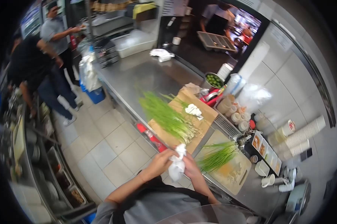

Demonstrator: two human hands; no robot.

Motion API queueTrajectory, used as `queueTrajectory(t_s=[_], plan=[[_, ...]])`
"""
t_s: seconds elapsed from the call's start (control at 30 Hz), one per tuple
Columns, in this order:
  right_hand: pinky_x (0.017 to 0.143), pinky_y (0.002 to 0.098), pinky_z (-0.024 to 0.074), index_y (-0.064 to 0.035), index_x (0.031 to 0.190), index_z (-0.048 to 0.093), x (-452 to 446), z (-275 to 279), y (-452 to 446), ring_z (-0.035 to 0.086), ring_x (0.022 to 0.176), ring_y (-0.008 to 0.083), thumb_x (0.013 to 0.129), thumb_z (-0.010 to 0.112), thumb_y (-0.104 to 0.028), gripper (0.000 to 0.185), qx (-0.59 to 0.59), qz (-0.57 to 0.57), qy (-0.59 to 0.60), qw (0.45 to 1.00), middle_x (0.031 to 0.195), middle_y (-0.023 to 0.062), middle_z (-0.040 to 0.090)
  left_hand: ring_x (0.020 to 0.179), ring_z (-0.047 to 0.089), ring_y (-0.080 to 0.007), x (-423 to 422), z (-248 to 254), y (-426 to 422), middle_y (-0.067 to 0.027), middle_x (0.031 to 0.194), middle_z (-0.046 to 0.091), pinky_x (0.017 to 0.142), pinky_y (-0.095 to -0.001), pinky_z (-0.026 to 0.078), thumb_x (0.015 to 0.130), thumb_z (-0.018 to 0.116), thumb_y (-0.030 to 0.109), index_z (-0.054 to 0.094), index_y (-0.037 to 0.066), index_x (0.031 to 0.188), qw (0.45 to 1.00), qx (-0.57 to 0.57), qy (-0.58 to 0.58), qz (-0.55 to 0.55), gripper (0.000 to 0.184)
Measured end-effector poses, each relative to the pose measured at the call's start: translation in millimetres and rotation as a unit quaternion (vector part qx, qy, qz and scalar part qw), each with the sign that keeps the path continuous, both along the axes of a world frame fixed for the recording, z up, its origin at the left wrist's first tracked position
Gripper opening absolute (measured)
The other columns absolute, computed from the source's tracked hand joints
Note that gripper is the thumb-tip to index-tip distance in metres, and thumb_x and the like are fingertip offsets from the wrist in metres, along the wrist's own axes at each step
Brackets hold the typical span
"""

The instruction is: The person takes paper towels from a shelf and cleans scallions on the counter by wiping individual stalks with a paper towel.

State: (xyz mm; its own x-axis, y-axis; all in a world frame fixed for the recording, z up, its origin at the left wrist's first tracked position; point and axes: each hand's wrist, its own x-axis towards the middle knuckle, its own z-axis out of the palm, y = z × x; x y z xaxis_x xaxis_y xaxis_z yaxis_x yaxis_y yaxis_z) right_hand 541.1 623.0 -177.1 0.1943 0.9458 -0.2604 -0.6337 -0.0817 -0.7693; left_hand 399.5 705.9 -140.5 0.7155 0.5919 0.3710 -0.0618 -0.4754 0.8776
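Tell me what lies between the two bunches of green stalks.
In the head view, between the larger bunch and the smaller bunch lie brown paper, a narrow strip of steel counter, then the edge of the cutting board.

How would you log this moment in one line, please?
left hand, right hand: holding white cloth | green onions: on cutting board

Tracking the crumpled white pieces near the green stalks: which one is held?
The lower piece, between the left hand and right hand; the upper piece lies on the brown sheet, untouched.
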Motion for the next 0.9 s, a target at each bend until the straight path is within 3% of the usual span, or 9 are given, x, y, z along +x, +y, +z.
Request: queueTrajectory(t_s=[0.13,0.33,0.37,0.47,0.57,0.67,0.8,0.83,0.9], plan=[[0.073,0.0262,0.0482,-0.0061,0.117,0.051,8.3,-7.4,82.6,0.058,0.084,0.0113,0.086,0.053,-0.010,0.031,-0.041,0.035,-0.007,0.999,0.097,0.0014,0.059,0.083,0.062,-0.0264,-0.3,-9.1,79.0,-0.0126,0.089,0.062,0.071,-0.0316,0.048,0.069,0.060,-0.006,0.061,0.003,0.090,0.999,-0.042,0.017,0.028,0.023],[0.074,0.0305,0.0500,-0.0028,0.110,0.052,31.0,-17.0,165.0,0.060,0.085,0.0174,0.083,0.058,-0.008,0.027,-0.152,-0.144,-0.009,0.978,0.098,0.0078,0.060,0.054,0.053,-0.0137,28.6,-45.3,210.3,-0.0101,0.065,0.060,0.051,-0.0260,0.042,0.075,0.069,0.012,0.061,0.000,0.076,0.994,-0.011,0.104,-0.036,0.015],[0.073,0.0313,0.0501,-0.0026,0.109,0.052,38.5,-11.1,178.8,0.060,0.085,0.0181,0.083,0.059,-0.008,0.027,-0.179,-0.192,0.015,0.965,0.097,0.0085,0.060,0.053,0.052,-0.0129,39.8,-34.5,232.4,-0.0107,0.065,0.059,0.050,-0.0262,0.042,0.078,0.067,0.016,0.062,0.000,0.077,0.988,-0.094,0.093,-0.083,0.017],[0.073,0.0304,0.0497,-0.0011,0.107,0.055,57.1,2.3,209.2,0.062,0.082,0.0183,0.083,0.060,-0.014,0.028,-0.179,-0.379,-0.021,0.908,0.095,0.0090,0.062,0.054,0.053,-0.0136,80.2,-48.2,314.0,-0.0089,0.065,0.059,0.051,-0.0261,0.042,0.080,0.064,0.016,0.063,0.002,0.082,0.981,-0.067,0.044,-0.177,0.014],[0.075,0.0336,0.0494,-0.0021,0.110,0.053,81.4,20.6,230.1,0.061,0.086,0.0195,0.084,0.059,-0.015,0.030,-0.156,-0.521,-0.040,0.838,0.100,0.0094,0.061,0.058,0.058,-0.0250,121.1,-49.6,416.7,-0.0107,0.073,0.062,0.053,-0.0312,0.045,0.080,0.063,0.019,0.062,0.004,0.081,0.988,-0.019,0.006,-0.154,0.015],[0.079,0.0357,0.0481,-0.0036,0.113,0.050,86.4,17.3,225.7,0.060,0.088,0.0209,0.085,0.058,-0.021,0.034,-0.112,-0.601,0.036,0.790,0.100,0.0094,0.060,0.057,0.058,-0.0241,153.9,-56.8,517.5,-0.0121,0.071,0.061,0.052,-0.0304,0.045,0.079,0.064,0.020,0.062,0.005,0.079,0.995,-0.028,0.043,-0.090,0.015],[0.051,0.0291,0.0465,-0.0078,0.104,0.051,75.0,9.4,231.3,0.058,0.065,0.0170,0.089,0.050,-0.037,0.033,-0.131,-0.609,0.019,0.782,0.085,0.0051,0.060,0.052,0.052,-0.0256,178.8,-107.9,620.3,-0.0127,0.064,0.056,0.050,-0.0306,0.042,0.079,0.064,0.017,0.056,0.002,0.069,0.997,0.045,0.045,-0.038,0.020],[0.039,0.0264,0.0374,-0.0098,0.098,0.050,76.3,3.8,235.8,0.054,0.055,0.0143,0.090,0.046,-0.041,0.033,-0.132,-0.616,0.027,0.776,0.078,0.0035,0.059,0.051,0.049,-0.0260,179.9,-129.9,631.0,-0.0123,0.062,0.055,0.050,-0.0308,0.041,0.080,0.063,0.015,0.053,0.001,0.067,0.995,0.040,0.082,-0.031,0.022],[0.039,0.0264,0.0353,-0.0108,0.097,0.050,78.2,2.3,251.4,0.052,0.053,0.0143,0.090,0.045,-0.042,0.032,-0.145,-0.645,0.030,0.750,0.076,0.0038,0.058,0.051,0.049,-0.0234,182.5,-160.5,636.1,-0.0109,0.061,0.054,0.050,-0.0297,0.041,0.083,0.059,0.011,0.051,0.000,0.069,0.997,0.025,0.068,-0.004,0.020]])
